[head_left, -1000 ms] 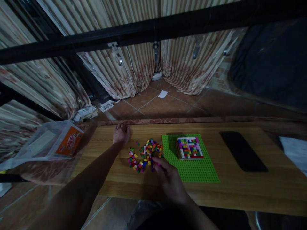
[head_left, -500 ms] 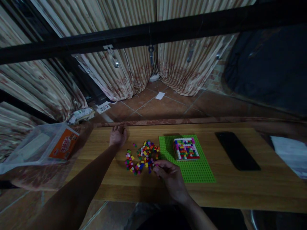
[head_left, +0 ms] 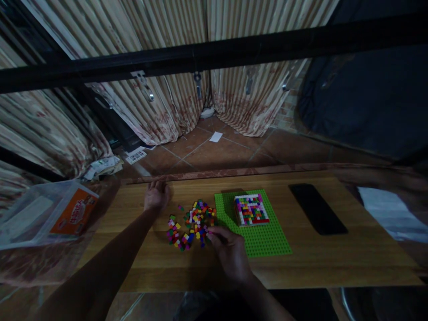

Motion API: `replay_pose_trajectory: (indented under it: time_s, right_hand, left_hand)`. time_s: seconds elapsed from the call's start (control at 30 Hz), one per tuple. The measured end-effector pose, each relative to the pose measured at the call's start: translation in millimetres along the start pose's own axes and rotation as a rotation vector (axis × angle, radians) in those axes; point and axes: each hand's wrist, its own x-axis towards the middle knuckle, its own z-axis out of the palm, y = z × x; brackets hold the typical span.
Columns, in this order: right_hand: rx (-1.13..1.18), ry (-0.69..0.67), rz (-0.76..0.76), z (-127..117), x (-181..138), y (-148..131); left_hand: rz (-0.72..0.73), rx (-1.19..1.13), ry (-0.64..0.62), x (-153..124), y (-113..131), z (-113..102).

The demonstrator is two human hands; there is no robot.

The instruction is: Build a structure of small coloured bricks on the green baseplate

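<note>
A heap of small coloured bricks (head_left: 191,221) lies on the wooden table (head_left: 321,258). My right hand (head_left: 229,252) rests at the heap's near right edge, fingertips pinched together on a small brick there. My left hand (head_left: 155,196) lies flat on the table left of the heap near the far edge, fingers stretched out and holding nothing. Right of the heap sits a green baseplate (head_left: 264,238) carrying a square multicoloured brick block (head_left: 250,209).
A black phone (head_left: 317,208) lies on the table right of the baseplate. A clear plastic box with an orange label (head_left: 50,211) sits at the left. White paper (head_left: 388,214) is at the far right. A black bar (head_left: 214,51) crosses overhead before striped curtains.
The view has shifted, so everything sits further left. My right hand's fingers have drawn together at the heap's edge. My left hand has stayed flat on the table.
</note>
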Motion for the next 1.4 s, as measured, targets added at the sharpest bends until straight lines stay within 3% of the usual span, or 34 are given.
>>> replay_pose_trajectory:
  time_s: [0.17,0.43,0.57,0.7,0.93,1.17,1.4]
  right_hand:
    - [-0.24,-0.073,-0.23,-1,5,-1]
    - [-0.253,-0.025,-0.293,-9,2,-23]
    - [-0.261,0.042,-0.331,-30,5,-42]
    - [-0.33,0.206,-0.329,-65,19,-51]
    - [-0.552,0.339,-0.352,-104,50,-50]
    - [-0.758,0.37,-0.439,-108,69,-40]
    - [-0.702,0.404,-0.418,-110,77,-30]
  left_hand:
    - [-0.005,0.032,-0.019,1,-1,0]
    - [0.011,0.031,-0.018,2,-2,1]
    - [0.007,0.018,-0.013,1,-1,0]
    - [-0.014,0.03,-0.021,1,0,0]
    - [-0.006,0.054,-0.01,1,-1,0]
    - [-0.005,0.024,0.004,1,0,-1]
    - [0.021,0.039,-0.013,1,0,-2]
